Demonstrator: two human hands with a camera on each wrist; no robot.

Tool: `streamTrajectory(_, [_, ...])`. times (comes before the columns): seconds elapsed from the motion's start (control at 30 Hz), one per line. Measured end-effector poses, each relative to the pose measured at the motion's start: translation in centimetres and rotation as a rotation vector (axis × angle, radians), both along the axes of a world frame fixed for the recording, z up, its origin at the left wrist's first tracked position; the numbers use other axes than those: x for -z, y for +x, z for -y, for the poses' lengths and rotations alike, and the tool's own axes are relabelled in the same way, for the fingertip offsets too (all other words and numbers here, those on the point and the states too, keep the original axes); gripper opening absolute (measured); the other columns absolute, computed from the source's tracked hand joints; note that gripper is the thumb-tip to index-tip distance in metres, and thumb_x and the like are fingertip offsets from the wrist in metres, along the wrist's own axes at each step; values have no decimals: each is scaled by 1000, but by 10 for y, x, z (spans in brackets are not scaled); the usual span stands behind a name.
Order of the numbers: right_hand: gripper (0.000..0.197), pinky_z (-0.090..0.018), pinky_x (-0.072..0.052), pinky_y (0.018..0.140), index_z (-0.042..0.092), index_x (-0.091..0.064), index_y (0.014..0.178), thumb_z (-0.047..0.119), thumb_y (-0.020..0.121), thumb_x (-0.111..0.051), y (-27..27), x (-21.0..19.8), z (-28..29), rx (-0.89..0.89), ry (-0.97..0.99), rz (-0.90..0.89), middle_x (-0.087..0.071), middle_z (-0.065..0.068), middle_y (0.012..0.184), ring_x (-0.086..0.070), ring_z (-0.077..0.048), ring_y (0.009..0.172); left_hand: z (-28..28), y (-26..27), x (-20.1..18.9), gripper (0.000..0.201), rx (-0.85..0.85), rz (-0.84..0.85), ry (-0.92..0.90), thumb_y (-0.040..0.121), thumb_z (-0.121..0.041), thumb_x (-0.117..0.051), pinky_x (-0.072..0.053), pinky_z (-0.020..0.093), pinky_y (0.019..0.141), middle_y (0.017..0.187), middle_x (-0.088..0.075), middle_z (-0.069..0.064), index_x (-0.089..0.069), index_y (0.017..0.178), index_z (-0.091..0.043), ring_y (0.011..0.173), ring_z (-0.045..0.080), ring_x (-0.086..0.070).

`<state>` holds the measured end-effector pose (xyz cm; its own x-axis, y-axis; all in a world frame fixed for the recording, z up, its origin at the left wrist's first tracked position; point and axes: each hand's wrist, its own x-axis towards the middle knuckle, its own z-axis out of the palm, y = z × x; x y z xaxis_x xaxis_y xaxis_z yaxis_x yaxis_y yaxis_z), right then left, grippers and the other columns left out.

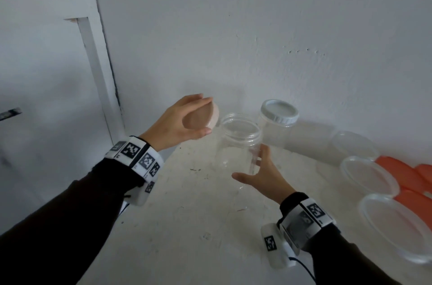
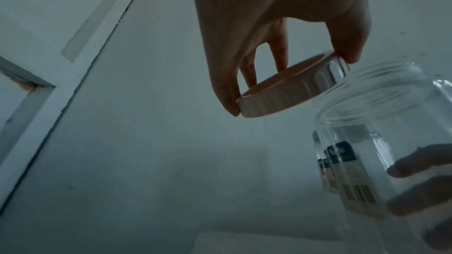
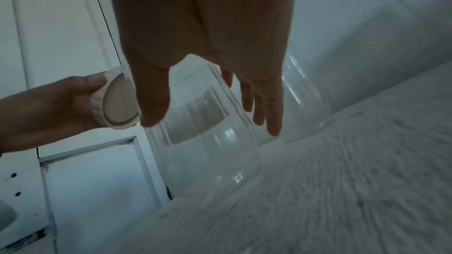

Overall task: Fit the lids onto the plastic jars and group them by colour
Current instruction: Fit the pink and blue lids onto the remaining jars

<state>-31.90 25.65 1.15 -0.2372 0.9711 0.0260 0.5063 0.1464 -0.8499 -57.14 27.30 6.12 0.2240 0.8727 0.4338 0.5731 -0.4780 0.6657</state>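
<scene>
Lid [image 1: 200, 114]: pale pink plastic, round and shallow, ribbed around its side wall, smooth flat top; tilted, held in the air just left of the open jar's mouth, not on it.
Open jar [image 1: 239, 144]: clear plastic, rounded body, threaded neck, wide round mouth, a printed label with a barcode on one side; just above or on the table, cannot tell which.
Capped jar [image 1: 278, 126]: clear plastic with a white ribbed lid already on; stands behind and right of the open jar, close to the wall.
Clear round lids [image 1: 369, 175]: translucent, shallow discs with raised rims; three in a row along the right edge of the table.
Orange pieces [image 1: 402, 175]: flat orange plastic, partly covered by the clear lids; shape unclear.
Table [image 1: 187, 226]: off-white, rough and scuffed, with small dark specks.
Wall [image 1: 257, 27]: white plaster, slightly pitted, directly behind the table.
Door [image 1: 46, 62]: white painted panels and frame at the left.
Left hand [image 1: 180, 123]: clamped on the pink lid, thumb on one edge of the rim, fingertips on the opposite edge.
Right hand [image 1: 261, 175]: spread wide around the open jar's lower body, straight fingers against its far side, thumb stretched out on the near side.
Wrists: black sleeves, white bands with black-and-white square markers.
</scene>
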Motion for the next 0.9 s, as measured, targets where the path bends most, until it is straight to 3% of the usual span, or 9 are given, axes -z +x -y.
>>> streamTrajectory(0.1, [88,-25,-41,90,16,-31,135,35,66,-81,3,-2,0,69,19,40,-34,6,125,-44,-11,110,-4,13,-5,76,31,21,23,65,-61,-61,-34,11,90,135,-35,-9,-41,134,-38,123,0,-35])
streamTrajectory(0.27, [81,-33,-50,91,14,-40,127,31,62,-84,2,1,2,79,30,-15,-47,3,122,-50,-12,109,-8,34,-16,72,119,7,11,68,-59,-61,-36,13,92,133,-39,-8,-44,134,-35,123,3,-39])
streamTrajectory(0.5, [74,-23,-48,89,14,-42,126,26,66,-83,-5,4,1,30,8,-45,-48,1,127,-49,-11,112,-10,51,-22,62,224,-229,-30,71,-65,-51,-30,42,108,137,-39,-15,-48,128,-42,129,7,-31])
streamTrajectory(0.9, [71,-15,-45,83,16,-40,125,25,68,-81,-6,5,-2,0,-9,-34,-46,2,128,-48,-10,111,-12,60,-28,70,257,-363,-54,68,-69,-47,-27,34,108,138,-37,-14,-47,130,-38,128,6,-30])
